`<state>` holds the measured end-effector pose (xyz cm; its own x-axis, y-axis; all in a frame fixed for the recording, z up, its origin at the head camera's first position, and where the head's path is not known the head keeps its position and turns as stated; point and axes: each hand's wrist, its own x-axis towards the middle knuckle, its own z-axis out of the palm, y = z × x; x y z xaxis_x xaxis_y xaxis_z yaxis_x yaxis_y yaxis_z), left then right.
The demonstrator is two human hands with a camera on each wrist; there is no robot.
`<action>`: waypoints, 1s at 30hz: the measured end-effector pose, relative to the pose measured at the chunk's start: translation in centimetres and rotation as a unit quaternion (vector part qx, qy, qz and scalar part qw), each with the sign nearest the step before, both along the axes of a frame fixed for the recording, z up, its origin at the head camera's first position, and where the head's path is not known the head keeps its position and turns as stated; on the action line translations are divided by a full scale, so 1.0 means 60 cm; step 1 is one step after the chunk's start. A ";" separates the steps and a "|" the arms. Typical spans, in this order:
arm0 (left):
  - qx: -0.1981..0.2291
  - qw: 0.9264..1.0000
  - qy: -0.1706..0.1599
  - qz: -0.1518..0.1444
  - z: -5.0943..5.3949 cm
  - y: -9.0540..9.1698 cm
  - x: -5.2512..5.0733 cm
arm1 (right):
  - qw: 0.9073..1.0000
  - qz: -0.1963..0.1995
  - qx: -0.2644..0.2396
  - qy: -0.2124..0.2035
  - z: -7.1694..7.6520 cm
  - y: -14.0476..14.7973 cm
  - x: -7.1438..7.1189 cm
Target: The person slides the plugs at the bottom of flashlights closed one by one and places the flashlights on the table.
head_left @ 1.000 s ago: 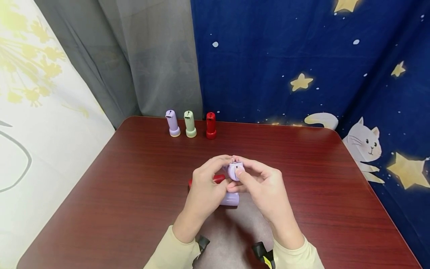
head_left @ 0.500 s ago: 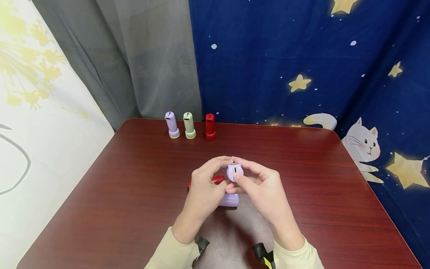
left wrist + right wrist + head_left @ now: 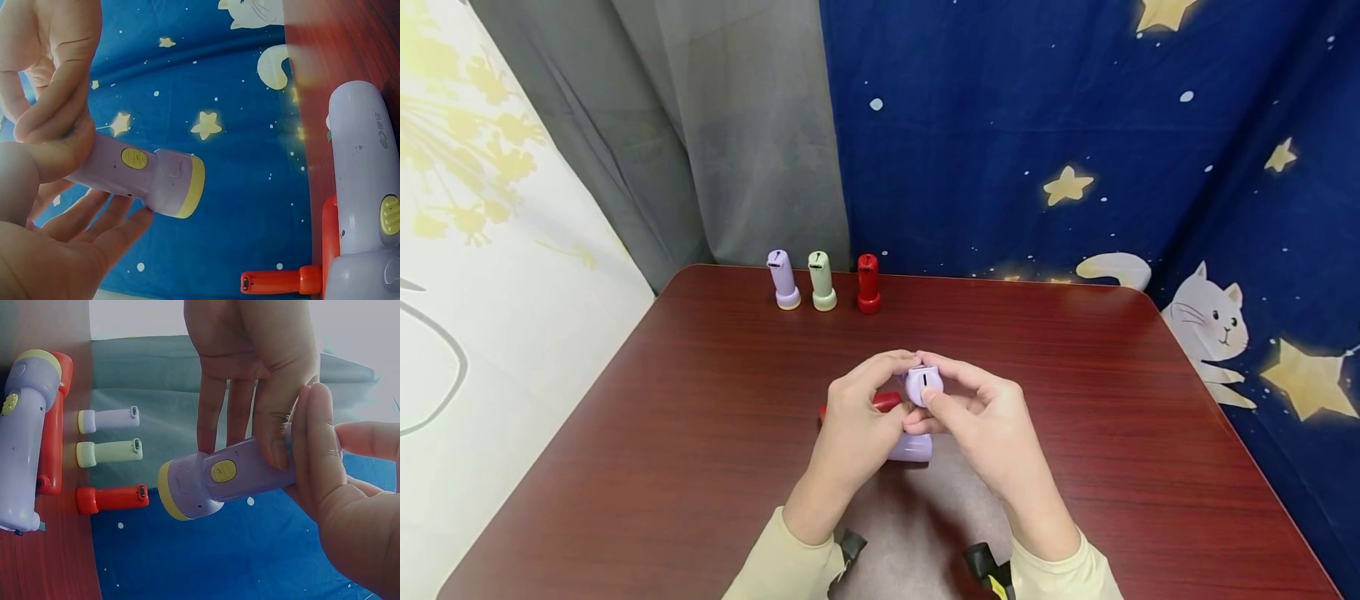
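Note:
Both hands hold a purple flashlight (image 3: 222, 475) above the table, with its yellow-rimmed head facing down. A ribbed yellow switch shows on its side in both wrist views. My left hand (image 3: 861, 417) grips the body, thumb on one side and fingers on the other. At the upper end my right hand (image 3: 992, 417) pinches the tail, its thumb against the end cap with a dark slot. Fingers hide part of the tail. Under the hands, a second purple flashlight (image 3: 912, 448) and a red flashlight (image 3: 887, 401) lie on the table, partly covered by the left hand.
Near the back edge of the reddish-brown table (image 3: 715, 433) stand a purple flashlight (image 3: 784, 279), a light green flashlight (image 3: 822, 281) and a red flashlight (image 3: 868, 283), heads down. Grey curtain (image 3: 767, 125) and blue star-patterned curtain (image 3: 970, 150) hang behind.
The right thumb has slid slightly down the end cap, so more of the dark slot shows. Both hands stay almost in place, and the flashlights on the table have not moved.

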<state>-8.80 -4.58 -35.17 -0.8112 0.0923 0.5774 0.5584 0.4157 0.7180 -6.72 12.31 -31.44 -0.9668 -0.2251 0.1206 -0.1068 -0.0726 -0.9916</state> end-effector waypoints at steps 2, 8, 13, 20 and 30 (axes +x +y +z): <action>0.001 1.000 -0.001 -0.001 0.000 0.000 0.000 | 1.000 0.000 0.002 0.002 -0.002 0.000 -0.001; -0.005 1.000 0.004 -0.005 0.000 -0.002 0.002 | 1.000 -0.004 0.007 0.010 -0.005 -0.001 -0.003; -0.014 1.000 -0.002 -0.004 0.000 -0.004 0.002 | 1.000 -0.014 0.018 0.009 -0.007 -0.004 -0.003; -0.018 1.000 -0.016 0.001 -0.002 -0.003 0.004 | 0.999 -0.011 0.035 0.020 -0.010 -0.006 -0.002; -0.036 0.998 -0.060 0.012 -0.005 -0.004 0.004 | 0.986 -0.052 0.150 0.050 -0.011 -0.006 -0.001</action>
<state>-8.59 -4.81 -35.50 -0.8761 0.1091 0.4695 0.4600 0.4802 0.7468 -6.78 11.96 -32.09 -0.9733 -0.1658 0.1589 -0.1958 0.2379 -0.9513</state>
